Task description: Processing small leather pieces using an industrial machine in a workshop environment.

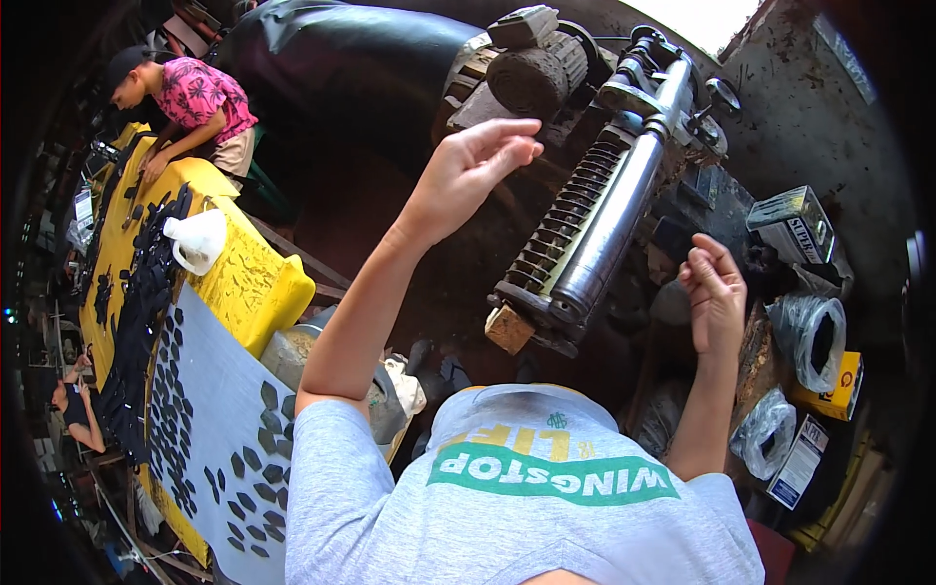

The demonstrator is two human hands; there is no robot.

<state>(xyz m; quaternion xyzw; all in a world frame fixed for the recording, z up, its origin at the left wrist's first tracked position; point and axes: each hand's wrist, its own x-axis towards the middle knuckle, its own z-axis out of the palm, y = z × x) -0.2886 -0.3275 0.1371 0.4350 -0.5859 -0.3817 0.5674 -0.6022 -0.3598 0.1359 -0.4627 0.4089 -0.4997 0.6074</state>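
My left hand (475, 174) is raised left of a roller machine, near its dirty motor (534, 73). Its fingers are bent together toward the thumb; whether anything thin is between them I cannot make out. To the right of the machine is my right hand (717, 297), fingers curled in against the thumb, with no object discernible in it. Between the hands lies the machine's shiny metal roller (616, 219), alongside a row of round discs (565, 219) on a shaft. A wooden block (509, 330) sits at its near end. Neither hand touches the machine.
At left, a yellow-covered table (255, 302) bears dark strips (136, 322), a white jug (198, 241) and a grey sheet with dark cut pieces (255, 487). A co-worker (200, 102) leans over it; another person (78, 409) is farther left. Boxes (792, 224) and plastic-wrapped rolls (809, 336) stand right.
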